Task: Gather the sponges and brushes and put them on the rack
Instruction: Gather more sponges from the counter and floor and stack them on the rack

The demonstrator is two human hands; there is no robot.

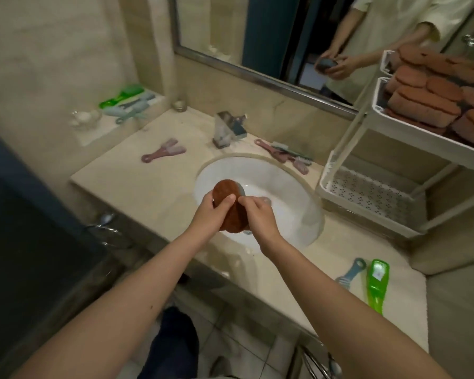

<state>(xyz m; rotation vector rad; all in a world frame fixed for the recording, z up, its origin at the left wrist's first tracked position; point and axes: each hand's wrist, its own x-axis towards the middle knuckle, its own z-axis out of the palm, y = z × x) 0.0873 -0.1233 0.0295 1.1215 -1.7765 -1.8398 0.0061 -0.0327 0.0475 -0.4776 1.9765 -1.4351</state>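
Note:
Over the white sink (298, 192) I hold a brown oval sponge (226, 191) with a grey backing. My left hand (212, 212) grips its left side and my right hand (259, 214) grips its right side. The white rack (381, 105) stands at the right; its top tier is piled with several brown sponges (433, 91), its lower perforated tier (367, 195) holds nothing. A pink brush (163, 152) lies left of the tap. Pink and teal brushes (285, 154) lie behind the sink. A blue brush (349, 274) and a green brush (376, 285) lie on the counter's near right.
More green and blue brushes (129, 103) rest on a ledge at the back left, beside a small white figurine (84, 119). The tap (227, 128) stands behind the sink. A mirror (285, 36) hangs on the wall. A dark cabinet (25, 214) borders the counter's left.

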